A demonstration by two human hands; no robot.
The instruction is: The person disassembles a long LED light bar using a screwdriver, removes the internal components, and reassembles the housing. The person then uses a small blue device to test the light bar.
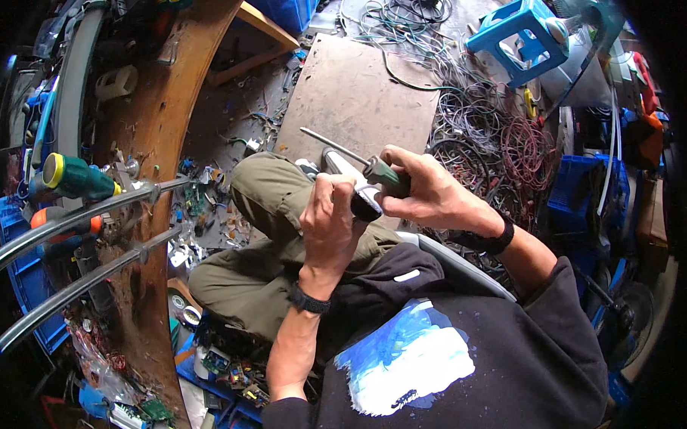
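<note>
My right hand (pixel 433 189) is closed round the green handle of a screwdriver (pixel 388 176). Its metal shaft points up and to the left, away from my body. Just left of it, the fingers of my left hand (pixel 330 221) are bent round a small black and white object (pixel 366 204), whose kind I cannot make out. My right fingertips come close to that object's edge; whether they touch it is unclear. Both hands are above my lap, over khaki trousers (pixel 271 194).
A worn board (pixel 362 93) lies ahead on the floor. Tangled cables (pixel 468 112) and a blue plastic stool (pixel 519 42) are to the right. On the left, a wooden bench (pixel 140 138) carries metal bars (pixel 79 224) with screwdrivers (pixel 77 176). Circuit scraps (pixel 232 370) are heaped lower left.
</note>
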